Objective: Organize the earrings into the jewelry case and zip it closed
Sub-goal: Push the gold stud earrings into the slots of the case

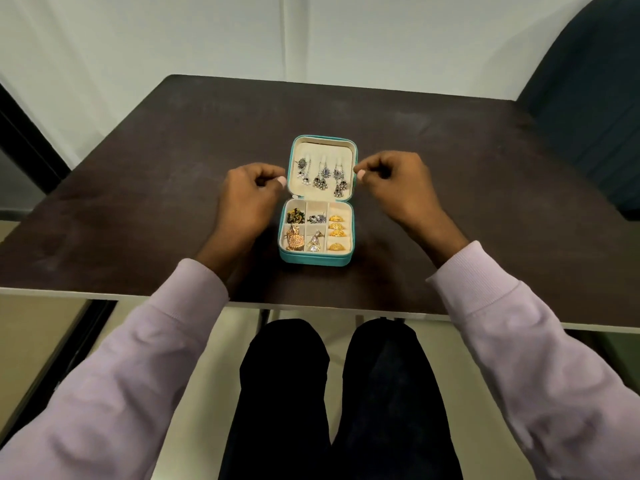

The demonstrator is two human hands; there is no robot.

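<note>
While the person's dark trouser legs are showing under the near edge, pale lilac sleeves are reaching forward over the dark brown worktop. Sitting open in the middle of it is the teal jewelry case, cream-lined inside. Its near tray is lying flat, split into compartments: gold dome earrings are lining the right column, with green-and-gold, silver and rose-gold pieces filling the others. Its lid is lying back beyond the tray, with silver dangling earrings hanging in a row. The left hand is curling at the lid's left edge, and the right hand is curling at the right edge, fingertips touching or pinching the rim; I cannot tell which. A dark teal chair is standing far right.
</note>
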